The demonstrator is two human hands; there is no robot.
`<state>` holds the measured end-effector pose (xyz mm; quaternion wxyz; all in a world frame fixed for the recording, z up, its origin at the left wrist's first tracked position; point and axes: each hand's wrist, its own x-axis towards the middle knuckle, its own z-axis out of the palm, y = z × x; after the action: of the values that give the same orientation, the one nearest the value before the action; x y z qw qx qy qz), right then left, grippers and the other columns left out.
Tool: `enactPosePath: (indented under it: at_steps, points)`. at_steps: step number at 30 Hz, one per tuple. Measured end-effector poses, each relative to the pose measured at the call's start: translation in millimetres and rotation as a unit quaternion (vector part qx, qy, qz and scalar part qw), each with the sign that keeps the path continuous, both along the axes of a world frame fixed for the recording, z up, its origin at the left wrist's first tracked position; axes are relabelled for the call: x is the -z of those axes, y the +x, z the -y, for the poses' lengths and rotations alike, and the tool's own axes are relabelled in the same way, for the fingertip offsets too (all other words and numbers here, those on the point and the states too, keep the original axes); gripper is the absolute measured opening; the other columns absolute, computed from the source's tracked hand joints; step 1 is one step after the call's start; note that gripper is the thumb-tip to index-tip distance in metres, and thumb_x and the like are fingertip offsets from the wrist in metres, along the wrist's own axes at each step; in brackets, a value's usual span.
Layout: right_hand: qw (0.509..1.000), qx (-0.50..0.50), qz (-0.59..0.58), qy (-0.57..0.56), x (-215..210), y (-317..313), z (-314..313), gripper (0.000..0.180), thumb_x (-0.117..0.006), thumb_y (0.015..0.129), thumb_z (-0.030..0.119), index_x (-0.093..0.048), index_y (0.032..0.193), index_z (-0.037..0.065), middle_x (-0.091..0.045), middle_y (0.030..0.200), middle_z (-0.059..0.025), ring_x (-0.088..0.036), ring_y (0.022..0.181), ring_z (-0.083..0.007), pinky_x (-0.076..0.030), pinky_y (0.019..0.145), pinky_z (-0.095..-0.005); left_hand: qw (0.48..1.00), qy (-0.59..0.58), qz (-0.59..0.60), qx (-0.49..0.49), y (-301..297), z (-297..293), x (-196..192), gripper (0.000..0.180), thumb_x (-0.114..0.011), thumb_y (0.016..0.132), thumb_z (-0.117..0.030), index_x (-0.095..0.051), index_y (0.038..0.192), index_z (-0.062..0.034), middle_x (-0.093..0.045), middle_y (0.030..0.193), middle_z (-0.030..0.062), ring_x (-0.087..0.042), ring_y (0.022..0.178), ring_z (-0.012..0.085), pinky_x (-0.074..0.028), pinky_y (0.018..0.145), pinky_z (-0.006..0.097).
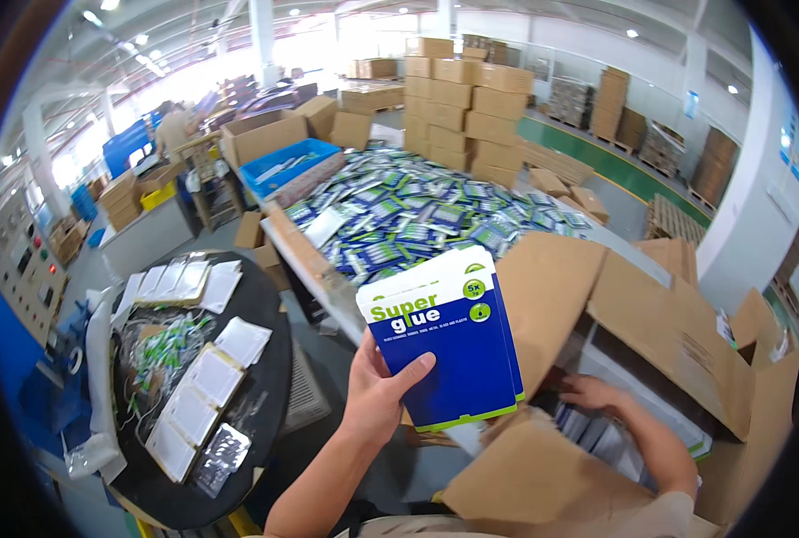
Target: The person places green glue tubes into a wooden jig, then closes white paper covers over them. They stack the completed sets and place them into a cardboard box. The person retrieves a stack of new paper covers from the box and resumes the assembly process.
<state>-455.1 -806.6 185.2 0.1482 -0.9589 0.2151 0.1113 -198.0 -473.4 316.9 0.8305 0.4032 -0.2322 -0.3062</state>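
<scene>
Partly hidden, right hand (pixel 588 392) fingers unreadable inside carton (pixel 677 332); left hand (pixel 380 390) fingers grip blue cards (pixel 449 345).

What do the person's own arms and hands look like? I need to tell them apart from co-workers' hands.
Both forearms are bare, with no sleeves reaching them. The left hand and right hand wear no gloves. No rings, watch or bands are visible.

Open gap at 6 o'clock between round black table (pixel 274 377) and carton (pixel 597 466). Carton flaps (pixel 668 332) block 3 o'clock; packet-strewn table (pixel 435 215) blocks 12 o'clock.
</scene>
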Motion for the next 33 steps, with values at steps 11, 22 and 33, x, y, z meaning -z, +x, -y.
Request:
enactPosePath:
  at_steps: [11, 22, 33]
  points:
    - [0.885, -0.087, 0.347, 0.3, -165, 221, -294, 0.06, -0.083, 0.085, 0.022, -0.056, 0.133, -0.001, -0.065, 0.125, -0.0137, -0.063, 0.115, -0.0195, -0.055, 0.089, -0.0363, 0.978, 0.037, -0.175, -0.105, 72, -161, 63, 0.048, -0.08, 0.087, -0.005, -0.053, 0.126, -0.0018, -0.066, 0.12, 0.0132, -0.067, 0.107, 0.0208, -0.056, 0.095, 0.036]
    - [0.787, 0.068, 0.122, 0.601, -67, 352, -409, 0.028, -0.07, 0.098, 0.016, -0.064, 0.118, -0.002, -0.072, 0.106, -0.0096, -0.069, 0.089, -0.014, -0.057, 0.083, -0.0288, 0.94, 0.008, -0.26, -0.22, 115, -282, 126, 0.034, -0.052, 0.109, -0.028, -0.05, 0.135, -0.007, -0.066, 0.119, 0.0068, -0.065, 0.109, 0.0161, -0.055, 0.093, 0.032]
    - [0.748, 0.054, 0.232, 0.619, -81, 411, -314, 0.025, -0.063, 0.099, 0.012, -0.065, 0.118, -0.005, -0.074, 0.105, -0.0121, -0.073, 0.085, -0.0157, -0.06, 0.077, -0.0273, 0.894, 0.008, -0.319, -0.314, 122, -282, 158, 0.036, -0.052, 0.108, -0.033, -0.06, 0.128, -0.0037, -0.07, 0.12, 0.0102, -0.069, 0.105, 0.0202, -0.058, 0.091, 0.035]
